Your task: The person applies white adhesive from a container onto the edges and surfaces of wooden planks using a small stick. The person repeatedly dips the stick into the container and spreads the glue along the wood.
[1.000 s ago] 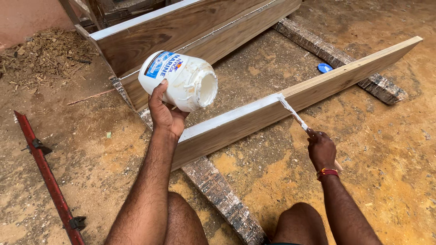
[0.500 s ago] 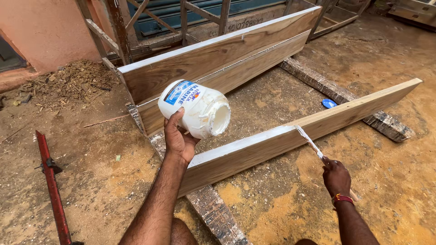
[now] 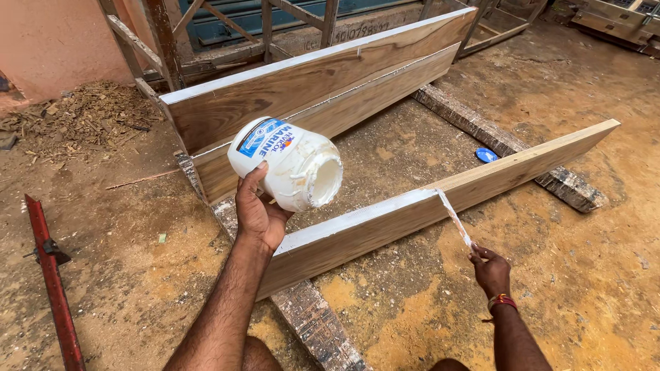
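two hands at work over sawdust-strewn ground. item one: white plastic glue jar (image 3: pixel 287 163), blue label panel on its side, lid off, wide mouth tipped sideways toward the right, white paste crusted round the rim. the left hand (image 3: pixel 258 213) cups it from below, fingers wrapped about its underside, thumb up against the label edge; the jar rides above the near plank's left end, clear of it. item two: thin flat spreading stick (image 3: pixel 454 218), coated white. the right hand (image 3: pixel 491 268) pinches its lower end between fingertips; the upper tip touches the top edge of the near plank (image 3: pixel 440 206), just where the white glue coat stops and bare pale wood begins. the plank stands on edge across two rough timber bearers (image 3: pixel 313 319). behind it, two darker boards (image 3: pixel 323 82) stand on edge. also present: blue lid (image 3: pixel 487 154) on the ground beyond the plank; red bar clamp (image 3: pixel 51 282) at left; wood shavings heap (image 3: pixel 82 117) far left.
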